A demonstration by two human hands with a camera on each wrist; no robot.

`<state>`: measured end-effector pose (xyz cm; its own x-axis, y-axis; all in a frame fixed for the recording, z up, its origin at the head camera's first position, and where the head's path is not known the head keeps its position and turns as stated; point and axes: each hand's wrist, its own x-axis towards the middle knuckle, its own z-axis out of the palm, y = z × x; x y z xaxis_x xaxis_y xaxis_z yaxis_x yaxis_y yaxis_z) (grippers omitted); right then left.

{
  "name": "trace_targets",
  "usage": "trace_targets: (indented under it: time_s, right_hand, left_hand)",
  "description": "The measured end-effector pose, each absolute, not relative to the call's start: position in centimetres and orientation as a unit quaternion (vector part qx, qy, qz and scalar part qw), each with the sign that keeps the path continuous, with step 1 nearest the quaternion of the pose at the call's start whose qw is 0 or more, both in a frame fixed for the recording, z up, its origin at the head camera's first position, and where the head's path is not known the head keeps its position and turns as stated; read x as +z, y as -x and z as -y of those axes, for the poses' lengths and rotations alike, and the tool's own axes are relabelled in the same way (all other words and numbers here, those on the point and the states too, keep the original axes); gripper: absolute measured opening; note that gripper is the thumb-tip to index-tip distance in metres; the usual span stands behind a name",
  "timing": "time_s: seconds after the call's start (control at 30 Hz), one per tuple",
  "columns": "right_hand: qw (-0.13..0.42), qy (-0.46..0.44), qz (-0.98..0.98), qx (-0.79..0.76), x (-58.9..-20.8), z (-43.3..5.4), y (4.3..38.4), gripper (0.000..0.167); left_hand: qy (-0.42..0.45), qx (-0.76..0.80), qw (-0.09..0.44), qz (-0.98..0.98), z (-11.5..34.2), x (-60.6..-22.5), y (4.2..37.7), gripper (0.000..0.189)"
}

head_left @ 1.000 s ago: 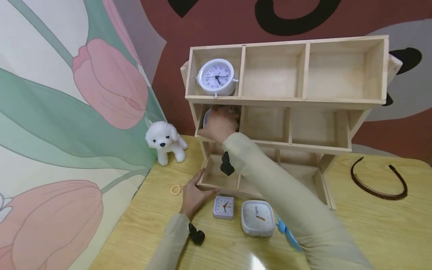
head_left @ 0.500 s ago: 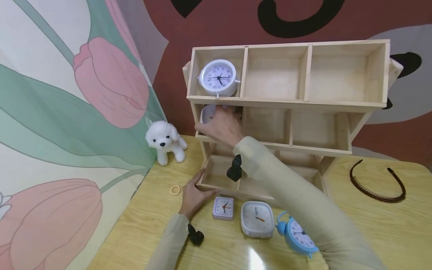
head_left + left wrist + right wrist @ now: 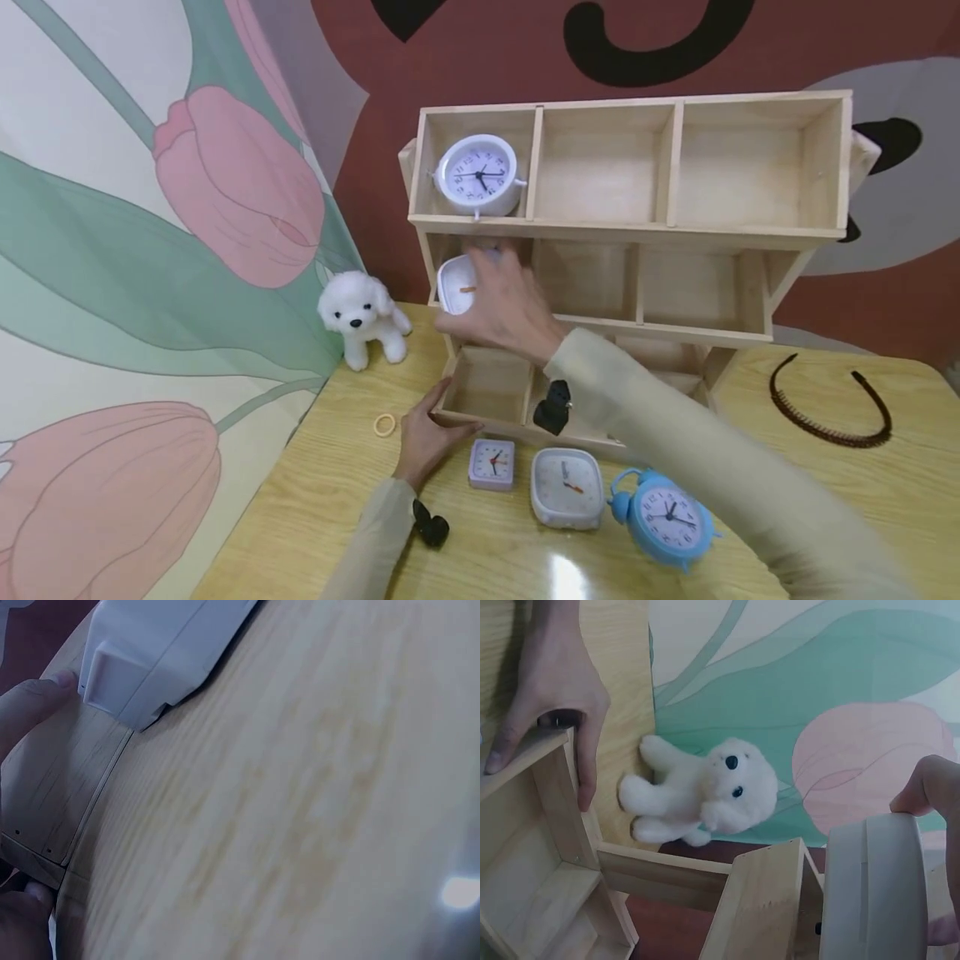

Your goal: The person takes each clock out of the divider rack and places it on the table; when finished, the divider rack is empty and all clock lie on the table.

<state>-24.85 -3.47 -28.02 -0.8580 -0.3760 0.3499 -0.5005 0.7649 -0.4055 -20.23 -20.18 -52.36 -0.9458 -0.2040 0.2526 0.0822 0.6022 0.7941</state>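
My right hand (image 3: 510,304) grips a white square alarm clock (image 3: 454,286) by its edges. The clock is in front of the left compartment of the wooden shelf's (image 3: 600,321) middle tier, its right part hidden by my fingers. Up close in the right wrist view, the clock's pale side (image 3: 874,889) shows between thumb and fingers. My left hand (image 3: 429,437) holds the lower left corner of the shelf, thumb along the front and a finger along the side. Near that thumb stands a small lilac alarm clock (image 3: 492,464), with a larger white clock (image 3: 567,488) to its right.
A blue twin-bell alarm clock (image 3: 667,517) lies farther right, beside my right sleeve. In the top left compartment sits a round white clock (image 3: 480,175). A plush white dog (image 3: 360,317), an orange ring (image 3: 384,425) and a brown headband (image 3: 828,429) are on the table.
My right hand has drawn the white square clock forward and down from the middle tier's left compartment. The blue clock has come out from behind my sleeve. My left hand stays put.
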Motion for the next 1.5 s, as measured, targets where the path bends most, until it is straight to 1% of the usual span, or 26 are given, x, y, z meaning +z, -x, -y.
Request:
trace_targets:
  time_s: [0.17, 0.37, 0.47, 0.57, 0.7, 0.8, 1.0, 1.23, 1.33, 1.5]
  right_hand:
    - [0.108, -0.249, 0.926, 0.264, -27.8, 1.7, 23.0, 0.085]
    - [0.117, -0.277, 0.922, 0.244, -27.9, -0.9, 20.6, 0.087]
    - [0.114, -0.269, 0.925, 0.244, -28.0, -2.3, 19.6, 0.088]
    - [0.098, -0.253, 0.928, 0.254, -28.1, -3.9, 18.7, 0.092]
    - [0.075, -0.230, 0.934, 0.264, -28.2, -6.6, 17.5, 0.092]
    - [0.079, -0.215, 0.937, 0.262, -28.8, -8.7, 16.3, 0.088]
    - [0.133, -0.213, 0.936, 0.247, -31.2, -12.2, 13.7, 0.084]
    - [0.163, -0.190, 0.941, 0.228, -34.6, -16.0, 10.3, 0.084]
    - [0.161, -0.159, 0.951, 0.210, -36.0, -17.8, 8.7, 0.088]
    - [0.115, -0.107, 0.969, 0.190, -38.7, -21.2, 7.0, 0.092]
  left_hand:
    - [-0.046, -0.443, 0.149, 0.883, 20.1, -52.3, 20.2, 0.088]
    - [-0.060, -0.437, 0.143, 0.886, 20.2, -52.3, 20.2, 0.088]
    - [-0.057, -0.438, 0.147, 0.885, 20.1, -52.4, 20.3, 0.088]
    - [-0.050, -0.445, 0.152, 0.881, 19.9, -52.4, 20.4, 0.089]
    - [-0.041, -0.454, 0.146, 0.878, 19.5, -52.5, 20.5, 0.091]
    - [-0.036, -0.458, 0.138, 0.878, 19.5, -52.4, 20.4, 0.093]
    - [-0.046, -0.462, 0.143, 0.874, 20.0, -52.4, 20.0, 0.092]
    - [-0.050, -0.468, 0.133, 0.872, 20.3, -52.7, 19.6, 0.093]
    - [-0.048, -0.467, 0.132, 0.873, 20.2, -52.6, 19.7, 0.092]
    - [-0.049, -0.466, 0.121, 0.875, 20.2, -52.2, 19.8, 0.092]
